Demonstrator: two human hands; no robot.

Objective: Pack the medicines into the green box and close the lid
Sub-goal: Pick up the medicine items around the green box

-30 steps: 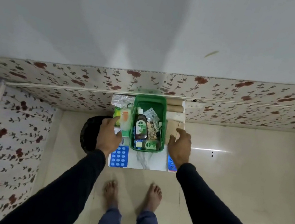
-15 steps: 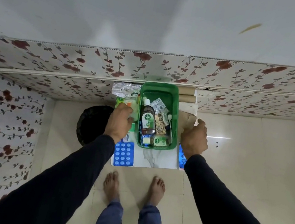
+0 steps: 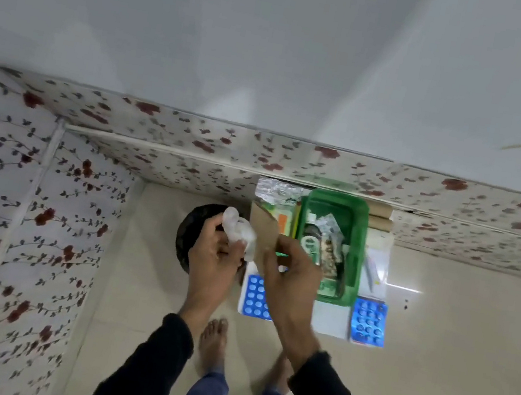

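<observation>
- Left hand (image 3: 213, 255) pinches a crumpled white plastic wrapper (image 3: 238, 228).
- Right hand (image 3: 290, 281) grips a flat brown paper envelope (image 3: 264, 229).
- Open green plastic box (image 3: 354, 254) lies just right of both grips, its long axis running away from the person; right hand nearer.

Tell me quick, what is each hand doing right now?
Left hand: closed on a crumpled white plastic wrapper.
Right hand: pinching a brown paper packet, left of the green box.

It was a room in a home: floral wallpaper (image 3: 32, 193) covered the lower walls, pale floor tiles (image 3: 450, 350) lay below, and the person stood with bare feet (image 3: 213, 344).
</observation>
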